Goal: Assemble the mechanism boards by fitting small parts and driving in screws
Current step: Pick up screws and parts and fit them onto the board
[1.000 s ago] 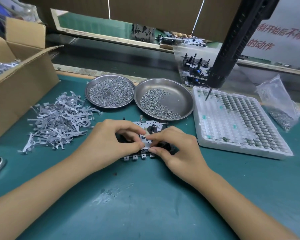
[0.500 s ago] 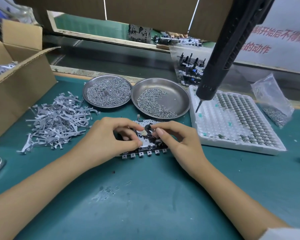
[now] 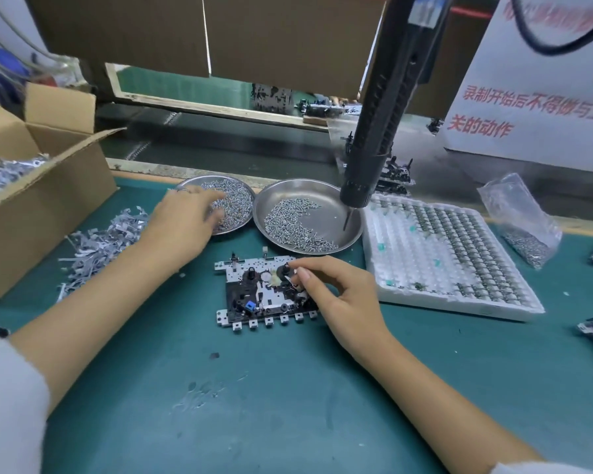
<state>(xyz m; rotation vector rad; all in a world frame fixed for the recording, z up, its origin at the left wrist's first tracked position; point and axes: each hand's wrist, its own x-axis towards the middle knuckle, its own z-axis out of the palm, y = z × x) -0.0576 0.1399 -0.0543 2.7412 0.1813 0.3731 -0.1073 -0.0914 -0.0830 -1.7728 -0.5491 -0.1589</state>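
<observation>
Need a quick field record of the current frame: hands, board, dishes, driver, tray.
left hand: reaching over left screw dish, fingers blurred, grip unclear
right hand: fingertips pinching a small part on the mechanism board
mechanism board: flat on green mat, in front of the dishes
right screw dish: partly filled with screws
electric screwdriver: hanging, bit over right dish, unheld
white parts tray: right of board
metal bracket pile: left, beside cardboard box

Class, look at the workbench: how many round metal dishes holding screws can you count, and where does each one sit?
2. The left dish lies behind the board, under the left hand. The right dish sits beside it, below the hanging screwdriver. None appear hidden.
</observation>
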